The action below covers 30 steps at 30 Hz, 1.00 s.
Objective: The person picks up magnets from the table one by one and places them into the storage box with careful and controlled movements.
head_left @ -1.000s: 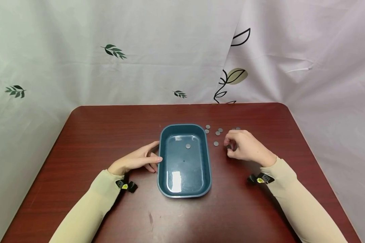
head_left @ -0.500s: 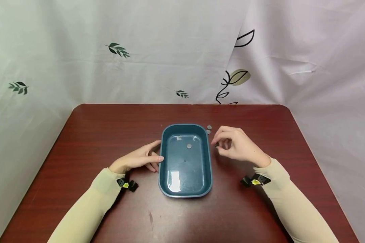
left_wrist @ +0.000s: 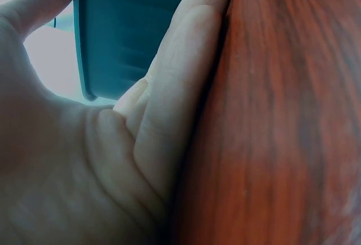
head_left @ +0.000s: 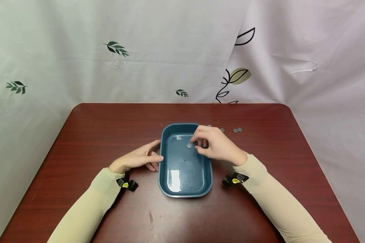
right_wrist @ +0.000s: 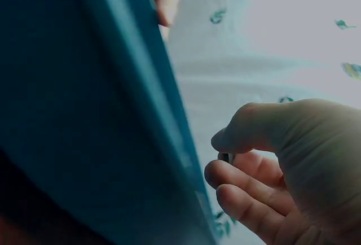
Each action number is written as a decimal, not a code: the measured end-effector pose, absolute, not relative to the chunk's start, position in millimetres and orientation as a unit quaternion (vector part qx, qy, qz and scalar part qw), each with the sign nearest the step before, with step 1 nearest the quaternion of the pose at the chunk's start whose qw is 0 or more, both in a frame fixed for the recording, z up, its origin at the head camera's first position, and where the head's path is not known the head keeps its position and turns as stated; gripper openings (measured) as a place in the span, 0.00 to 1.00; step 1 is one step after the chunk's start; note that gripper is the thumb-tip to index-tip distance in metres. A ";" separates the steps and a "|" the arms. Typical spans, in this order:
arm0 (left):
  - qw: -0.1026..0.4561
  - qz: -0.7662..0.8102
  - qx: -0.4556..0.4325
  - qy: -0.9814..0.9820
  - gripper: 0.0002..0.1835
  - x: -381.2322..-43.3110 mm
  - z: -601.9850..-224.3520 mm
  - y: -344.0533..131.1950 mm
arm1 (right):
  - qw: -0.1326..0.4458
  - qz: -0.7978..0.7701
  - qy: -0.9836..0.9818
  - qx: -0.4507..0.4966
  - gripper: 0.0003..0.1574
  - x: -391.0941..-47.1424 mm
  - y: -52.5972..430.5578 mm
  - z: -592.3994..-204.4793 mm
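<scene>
A blue plastic tray (head_left: 185, 175) with rounded corners stands on the table. My left hand (head_left: 138, 158) holds its left side, the thumb at the rim and the fingers along the outer wall; in the left wrist view the fingers (left_wrist: 180, 75) lie low beside the tabletop. My right hand (head_left: 216, 143) is over the tray's right side and pinches a small grey coin (right_wrist: 226, 157) between thumb and fingertips, its edge showing dark in the right wrist view. Another coin (head_left: 189, 145) lies flat on the tray floor, just left of the right fingertips.
Several grey coins (head_left: 235, 130) lie on the red-brown wooden table (head_left: 115, 128), right of the tray and behind the right hand. A white curtain (head_left: 158, 50) with leaf prints hangs behind the table's far edge.
My right hand has moved left from the coins on the table to above the tray, pinching a coin. The left hand and the tray stay in place.
</scene>
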<state>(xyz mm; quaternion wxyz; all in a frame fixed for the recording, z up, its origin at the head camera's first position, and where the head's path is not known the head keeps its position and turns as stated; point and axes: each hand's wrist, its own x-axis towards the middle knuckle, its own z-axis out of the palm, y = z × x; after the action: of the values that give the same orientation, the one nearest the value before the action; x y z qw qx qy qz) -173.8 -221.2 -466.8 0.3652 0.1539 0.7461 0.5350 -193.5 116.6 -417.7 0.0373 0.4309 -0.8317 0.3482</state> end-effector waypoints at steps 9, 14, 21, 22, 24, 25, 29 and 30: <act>0.369 0.539 0.151 0.742 0.52 -175.4 -466.8 -220.4 | -0.004 0.293 -0.837 0.463 0.10 -192.2 91.6 -435.3; 0.370 0.540 0.151 0.740 0.51 -174.9 -466.0 -219.7 | -0.007 0.255 -0.843 0.473 0.07 -192.9 84.6 -440.6; 0.369 0.543 0.146 0.740 0.51 -173.4 -464.7 -220.0 | -0.023 0.219 -0.853 0.473 0.05 -192.1 79.5 -442.7; 0.370 0.544 0.146 0.739 0.51 -173.3 -464.5 -220.0 | -0.026 0.214 -0.855 0.471 0.05 -191.9 79.0 -442.4; 0.370 0.545 0.145 0.738 0.51 -173.3 -464.2 -220.4 | -0.033 0.205 -0.858 0.470 0.06 -191.8 78.3 -442.4; 0.370 0.545 0.145 0.738 0.51 -173.3 -464.2 -220.5 | -0.037 0.201 -0.859 0.470 0.06 -191.8 78.0 -442.2; 0.372 0.544 0.143 0.738 0.52 -173.6 -463.9 -220.9 | -0.050 0.181 -0.863 0.469 0.06 -192.1 77.4 -442.0; 0.373 0.544 0.143 0.738 0.52 -173.5 -463.7 -220.6 | -0.052 0.176 -0.864 0.468 0.07 -192.2 77.3 -442.1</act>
<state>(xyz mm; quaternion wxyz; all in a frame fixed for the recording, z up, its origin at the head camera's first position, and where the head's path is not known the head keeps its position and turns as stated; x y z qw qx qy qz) -173.5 -220.6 -463.7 0.3726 0.1428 0.7384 0.5437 -192.2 77.3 -442.1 -0.0524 0.4681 -0.8645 0.1755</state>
